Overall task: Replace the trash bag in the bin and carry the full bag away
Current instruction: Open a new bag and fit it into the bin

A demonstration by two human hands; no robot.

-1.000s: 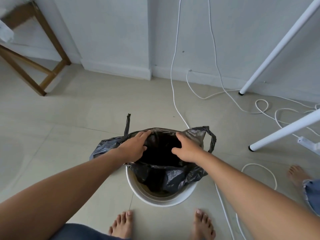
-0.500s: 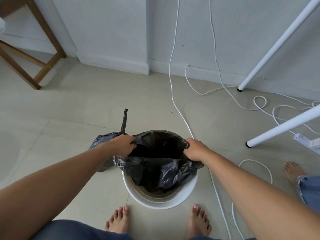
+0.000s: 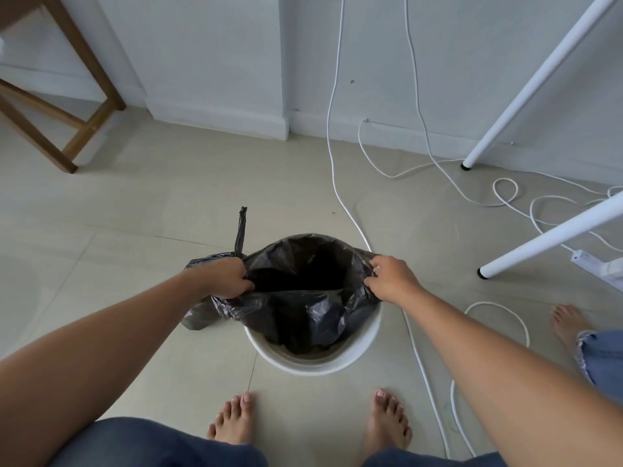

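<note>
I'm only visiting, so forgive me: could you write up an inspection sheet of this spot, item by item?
Surface: pale tiled floor, bare around the bin.
Job's things: white bin on the floor; black bag inside it, mouth held open, far edge over the rim, near rim uncovered. No full bag seen.
Clutter: nothing seen.
Hands: left hand grips the bag's left edge; right hand grips its right edge.
Cables: white cords run down the wall and loop over the floor right of the bin; power strip at right.
Surroundings: wooden legs far left, white table legs right, another person's bare foot.
</note>
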